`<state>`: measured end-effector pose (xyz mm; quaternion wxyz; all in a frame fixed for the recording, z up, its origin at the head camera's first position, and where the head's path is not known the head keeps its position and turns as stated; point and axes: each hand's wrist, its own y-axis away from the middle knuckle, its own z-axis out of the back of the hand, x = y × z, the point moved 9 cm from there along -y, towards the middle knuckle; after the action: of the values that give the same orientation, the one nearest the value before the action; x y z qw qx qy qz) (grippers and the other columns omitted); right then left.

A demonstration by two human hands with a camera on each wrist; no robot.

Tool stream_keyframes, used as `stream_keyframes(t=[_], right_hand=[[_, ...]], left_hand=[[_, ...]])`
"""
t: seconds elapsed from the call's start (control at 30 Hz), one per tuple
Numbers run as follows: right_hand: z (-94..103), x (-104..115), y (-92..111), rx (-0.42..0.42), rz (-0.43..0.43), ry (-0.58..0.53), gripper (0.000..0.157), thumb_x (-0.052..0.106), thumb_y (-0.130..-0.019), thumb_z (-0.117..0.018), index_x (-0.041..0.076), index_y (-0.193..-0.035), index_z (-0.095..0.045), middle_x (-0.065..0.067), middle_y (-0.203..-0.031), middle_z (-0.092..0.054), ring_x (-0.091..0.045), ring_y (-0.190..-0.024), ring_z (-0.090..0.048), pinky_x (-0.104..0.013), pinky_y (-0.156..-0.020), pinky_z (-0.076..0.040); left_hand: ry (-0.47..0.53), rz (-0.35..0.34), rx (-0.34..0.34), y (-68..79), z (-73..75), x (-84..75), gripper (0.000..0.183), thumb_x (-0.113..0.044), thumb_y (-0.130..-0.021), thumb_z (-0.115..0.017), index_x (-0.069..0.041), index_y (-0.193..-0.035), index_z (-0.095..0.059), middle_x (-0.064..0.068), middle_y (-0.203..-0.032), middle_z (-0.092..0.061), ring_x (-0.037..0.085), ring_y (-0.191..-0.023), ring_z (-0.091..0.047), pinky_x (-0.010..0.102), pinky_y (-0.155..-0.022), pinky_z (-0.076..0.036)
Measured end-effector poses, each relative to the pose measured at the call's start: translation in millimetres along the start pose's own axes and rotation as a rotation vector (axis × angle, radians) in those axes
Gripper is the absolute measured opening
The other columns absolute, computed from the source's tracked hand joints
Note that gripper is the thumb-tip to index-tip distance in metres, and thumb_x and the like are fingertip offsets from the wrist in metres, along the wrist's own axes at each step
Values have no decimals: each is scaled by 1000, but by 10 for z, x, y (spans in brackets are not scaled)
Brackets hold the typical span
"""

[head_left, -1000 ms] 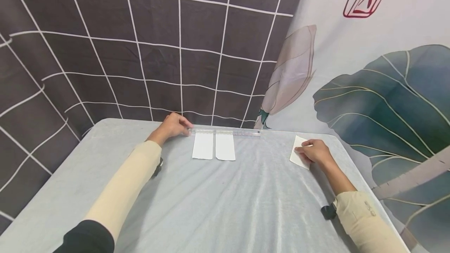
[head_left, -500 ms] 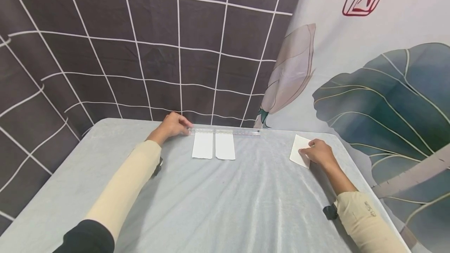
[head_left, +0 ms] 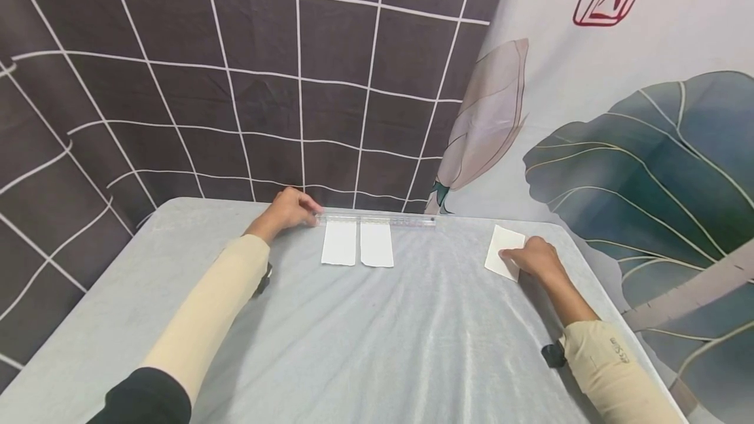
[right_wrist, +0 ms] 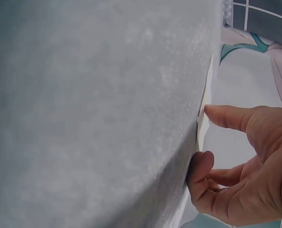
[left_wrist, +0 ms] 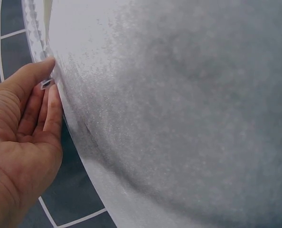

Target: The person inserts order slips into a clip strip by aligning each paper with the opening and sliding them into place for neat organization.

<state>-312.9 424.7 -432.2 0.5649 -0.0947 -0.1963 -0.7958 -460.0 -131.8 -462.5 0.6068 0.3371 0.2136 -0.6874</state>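
- Appears done (judgement): two white rectangular paper slips (head_left: 340, 244) lie side by side, slightly apart, upper ends overlapping the long, clear plastic strip (head_left: 412, 222) near the far edge of the pale cloth-covered surface (head_left: 365, 332). Attachment: cannot tell.
- Appears to remain (judgement): the third white paper slip (head_left: 501, 246), askew, well right of the strip and out of the row.
- Left hand (head_left: 290, 209): pinches the strip's left end between thumb and fingers.
- Right hand (head_left: 537, 258): thumb touches the third slip, other fingers bent near it; cannot tell whether it grips.
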Motion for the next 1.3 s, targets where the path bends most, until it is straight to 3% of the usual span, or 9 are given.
stream_keyframes(t=[0.1, 0.27, 0.47, 0.57, 0.73, 0.8, 0.93, 1.13, 1.3], right_hand=[[20, 35, 18, 8, 6, 5, 66, 37, -100, -74, -22, -124, -58, -36, -109, -66, -44, -97, -63, -49, -81, -57], [43, 60, -4, 3, 19, -3, 71, 25, -101, -71, -27, -144, -49, -48, -143, -58, -56, -122, -63, -64, -105, -57], [58, 85, -12, -1, 15, -37, 67, 13, -98, -65, -23, -152, -47, -48, -153, -52, -61, -135, -57, -68, -117, -51], [64, 92, -8, 2, 5, -54, 67, 12, -98, -64, -20, -154, -46, -47, -157, -49, -60, -138, -55, -69, -119, -49], [68, 101, -12, -17, 10, -82, 64, 10, -98, -64, -17, -154, -48, -45, -150, -58, -53, -124, -63, -62, -107, -57], [73, 106, -16, -30, 18, -101, 62, 9, -98, -63, -17, -153, -49, -44, -144, -63, -46, -111, -70, -51, -92, -62], [83, 121, -22, -45, 34, -139, 60, 7, -98, -63, -17, -152, -51, -43, -136, -68, -33, -88, -77, -31, -67, -57], [94, 143, -24, -62, 39, -164, 56, 8, -100, -64, -15, -151, -54, -41, -134, -70, -25, -82, -76, -27, -65, -54], [108, 209, -9, -83, 51, -183, 54, 8, -103, -65, -14, -151, -55, -40, -133, -72, -28, -84, -79, -27, -66, -53]], left_hand=[[-1, -9, 1, -27, -6, 35, 31, -9, -74, -101, -22, -101, -92, 7, -120, -86, 25, -112, -74, 43, -99, -61], [-15, 0, -2, 157, 40, -110, 31, -9, -78, -99, -18, -107, -91, 10, -126, -85, 29, -117, -74, 45, -103, -61], [6, 15, -4, 320, 56, -233, 30, -5, -82, -95, -14, -111, -90, 15, -133, -83, 33, -127, -73, 50, -114, -58], [-14, 23, -9, 238, 42, -159, 29, -6, -81, -96, -17, -108, -91, 12, -130, -84, 30, -121, -74, 48, -109, -60], [-23, 21, -1, 98, 16, -41, 31, -9, -77, -100, -19, -104, -92, 9, -126, -85, 27, -116, -74, 47, -103, -61], [-9, 18, 3, 70, 5, -16, 31, -9, -76, -101, -20, -104, -92, 9, -126, -85, 28, -118, -74, 47, -105, -61], [0, 19, 2, -62, -30, 104, 31, -10, -76, -101, -25, -102, -92, 8, -127, -85, 29, -121, -75, 48, -108, -60], [-12, 11, -1, -68, -26, 90, 30, -9, -76, -101, -22, -102, -91, 7, -122, -86, 26, -116, -74, 46, -105, -60], [-27, -1, 0, 2, -6, -1, 30, -9, -77, -100, -20, -104, -91, 8, -122, -85, 27, -115, -73, 46, -103, -60]])
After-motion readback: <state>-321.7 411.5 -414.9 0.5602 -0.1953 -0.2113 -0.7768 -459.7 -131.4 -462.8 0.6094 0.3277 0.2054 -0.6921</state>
